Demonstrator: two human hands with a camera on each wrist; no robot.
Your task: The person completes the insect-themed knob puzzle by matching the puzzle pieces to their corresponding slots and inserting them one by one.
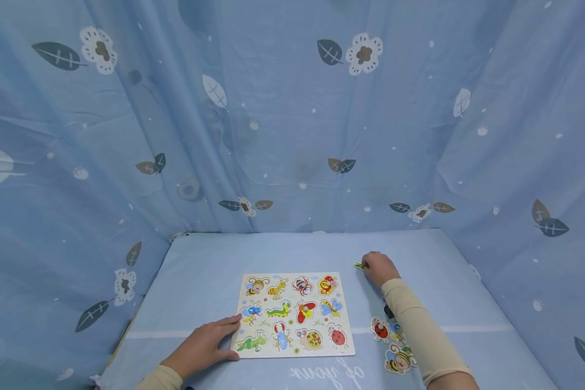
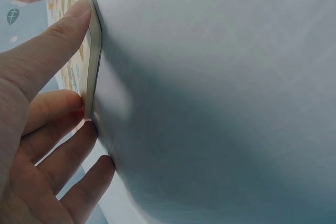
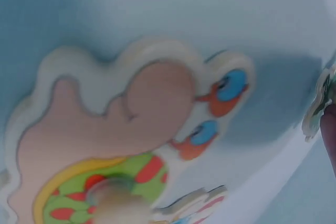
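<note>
A pale puzzle board [image 1: 292, 322] with rows of insect pictures lies on the cloth-covered table. My left hand [image 1: 207, 341] is at its left side, thumb and fingertips touching the edge near the front corner; in the left wrist view the thumb [image 2: 58, 38] lies against the board's rim [image 2: 94, 61]. Beyond the board's far right corner, my right hand [image 1: 380, 268] pinches a small green puzzle piece [image 1: 358, 265], partly covered by the fingers. This piece [image 3: 318, 106] shows at the right edge of the right wrist view, with a fingertip on it.
Loose puzzle pieces lie in a heap right of the board, partly under my right forearm [image 1: 421, 330]: a ladybug piece [image 1: 380, 329], a bee piece [image 1: 398, 360] and others. A snail piece [image 3: 157, 90] with a knob looms large in the right wrist view. Blue patterned curtains [image 1: 292, 119] surround the table.
</note>
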